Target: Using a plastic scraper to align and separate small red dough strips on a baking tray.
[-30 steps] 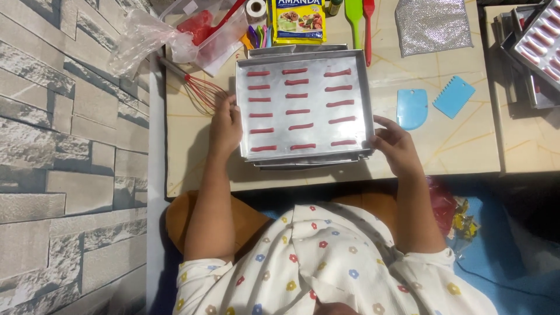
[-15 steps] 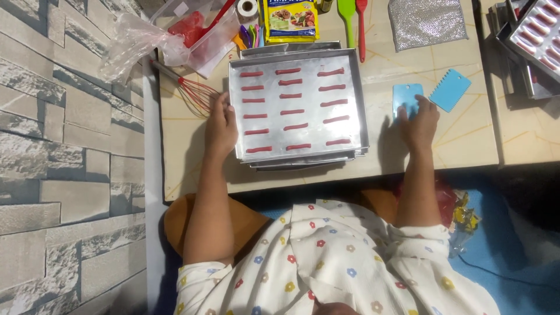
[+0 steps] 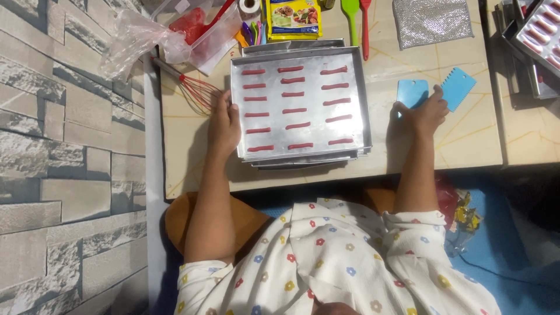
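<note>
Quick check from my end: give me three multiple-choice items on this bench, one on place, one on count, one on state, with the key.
1. Where does the left hand rest?
A. on the left rim of the silver metal baking tray
B. on the green spatula
C. on the foil bag

2. How many columns of red dough strips lie on the tray?
A. two
B. three
C. five

3. What is the right hand doing?
A. gripping the red wire whisk
B. lifting the tray
C. touching the smooth-edged blue plastic scraper

Key: 1 A, its fingers lie along that rim; 2 B, three columns show, six strips each; 3 C, its fingertips lie on the scraper, flat on the table.
</note>
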